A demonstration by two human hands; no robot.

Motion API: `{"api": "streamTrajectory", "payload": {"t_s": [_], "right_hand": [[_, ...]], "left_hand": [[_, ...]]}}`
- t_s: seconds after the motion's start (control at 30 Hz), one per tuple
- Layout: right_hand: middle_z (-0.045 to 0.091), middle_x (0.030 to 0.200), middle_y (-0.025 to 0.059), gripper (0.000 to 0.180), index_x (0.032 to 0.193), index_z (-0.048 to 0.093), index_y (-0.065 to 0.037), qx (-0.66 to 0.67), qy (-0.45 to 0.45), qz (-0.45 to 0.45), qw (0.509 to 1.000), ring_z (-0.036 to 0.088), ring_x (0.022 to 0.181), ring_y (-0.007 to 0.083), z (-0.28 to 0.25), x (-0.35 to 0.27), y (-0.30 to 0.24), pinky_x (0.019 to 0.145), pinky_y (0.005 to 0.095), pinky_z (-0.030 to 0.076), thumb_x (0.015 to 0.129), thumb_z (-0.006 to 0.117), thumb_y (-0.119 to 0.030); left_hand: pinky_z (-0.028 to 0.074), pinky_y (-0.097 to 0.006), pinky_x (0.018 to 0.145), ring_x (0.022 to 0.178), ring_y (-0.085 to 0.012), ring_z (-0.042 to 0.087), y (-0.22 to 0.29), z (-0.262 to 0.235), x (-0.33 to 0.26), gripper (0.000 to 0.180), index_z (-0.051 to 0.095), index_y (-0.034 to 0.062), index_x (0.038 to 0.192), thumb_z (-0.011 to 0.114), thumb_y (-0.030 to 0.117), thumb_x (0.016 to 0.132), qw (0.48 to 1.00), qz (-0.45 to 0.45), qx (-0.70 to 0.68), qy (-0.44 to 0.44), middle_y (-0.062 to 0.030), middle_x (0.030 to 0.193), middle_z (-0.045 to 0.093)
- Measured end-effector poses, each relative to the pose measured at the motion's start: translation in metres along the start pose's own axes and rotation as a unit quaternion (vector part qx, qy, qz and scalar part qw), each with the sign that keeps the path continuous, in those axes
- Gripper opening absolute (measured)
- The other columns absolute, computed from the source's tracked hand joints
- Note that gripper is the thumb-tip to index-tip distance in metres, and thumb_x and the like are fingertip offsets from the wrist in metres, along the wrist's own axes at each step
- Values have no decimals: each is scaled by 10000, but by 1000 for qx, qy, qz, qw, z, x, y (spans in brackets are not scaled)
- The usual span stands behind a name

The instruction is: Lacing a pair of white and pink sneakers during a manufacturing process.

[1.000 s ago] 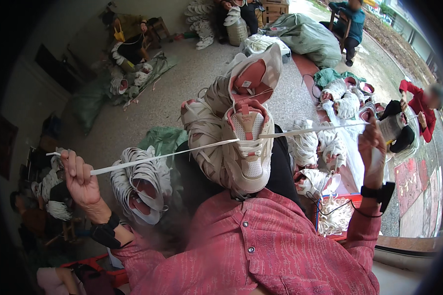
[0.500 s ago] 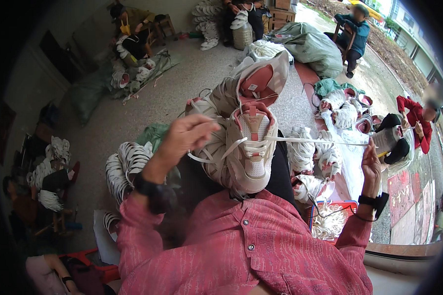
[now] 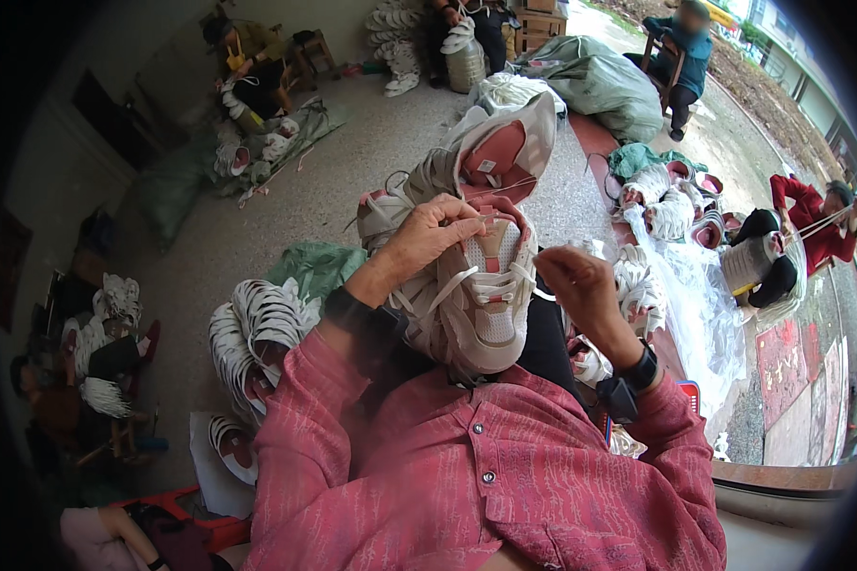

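A white and beige sneaker (image 3: 486, 319) with pink lining stands in front of my body, toe toward me. White shoelace (image 3: 505, 282) crosses its lower eyelets, and a loose loop hangs on its left side. My left hand (image 3: 430, 236) is closed at the top of the shoe, thumb and forefinger pinching at the tongue (image 3: 491, 249). Just right of the upper eyelets, my right hand (image 3: 583, 287) is closed with fingertips together; white lace leads from the shoe toward it, partly hidden by the hand. More stacked shoe uppers (image 3: 505, 157) lie behind and beside this shoe.
Bundles of white shoe uppers (image 3: 257, 319) stand at left, others (image 3: 671, 214) at right beside clear plastic wrap (image 3: 700, 305). A red basket (image 3: 690, 395) sits by my right forearm. A large green sack (image 3: 600, 90) lies farther back. Several people sit around, some handling shoes.
My left hand has moved right onto the shoe's tongue. My right hand has come in from far right to beside the shoe, and the lace no longer stretches out taut.
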State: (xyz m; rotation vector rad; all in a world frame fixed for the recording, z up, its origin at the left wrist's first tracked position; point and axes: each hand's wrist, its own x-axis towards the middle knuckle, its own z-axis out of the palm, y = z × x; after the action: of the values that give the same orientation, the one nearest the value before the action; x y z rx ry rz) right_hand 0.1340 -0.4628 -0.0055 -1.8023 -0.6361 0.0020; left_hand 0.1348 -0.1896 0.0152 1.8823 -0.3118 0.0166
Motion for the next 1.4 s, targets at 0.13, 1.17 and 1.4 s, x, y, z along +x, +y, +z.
{"api": "streamTrajectory", "payload": {"t_s": [0.13,1.17,1.4], "right_hand": [[638,807,134,96,947,677,-13,-150,22,-161,975,657,704,311,15,2,-7,583,359,510,864,682,-61],[677,937,80,94,979,610,-140,-175,-24,-93,980,682,789,336,40,20,-9,642,416,534,893,643,-125],[611,936,78,160,990,582,-92,-366,-106,-273,883,655,701,306,31,35,-34,568,403,508,846,650,-86]], "left_hand": [[468,-242,833,904,-81,581,2,-2,-4,182,734,34,975,680,208,955,996,-28,-83,-9,1,1008,612],[512,-252,917,1048,-90,613,-7,4,37,410,560,37,1339,651,130,950,982,-115,-26,-147,-20,1180,648],[462,-227,817,929,-50,559,20,6,35,348,609,52,1275,651,181,954,972,-135,-77,-178,38,1015,632]]}}
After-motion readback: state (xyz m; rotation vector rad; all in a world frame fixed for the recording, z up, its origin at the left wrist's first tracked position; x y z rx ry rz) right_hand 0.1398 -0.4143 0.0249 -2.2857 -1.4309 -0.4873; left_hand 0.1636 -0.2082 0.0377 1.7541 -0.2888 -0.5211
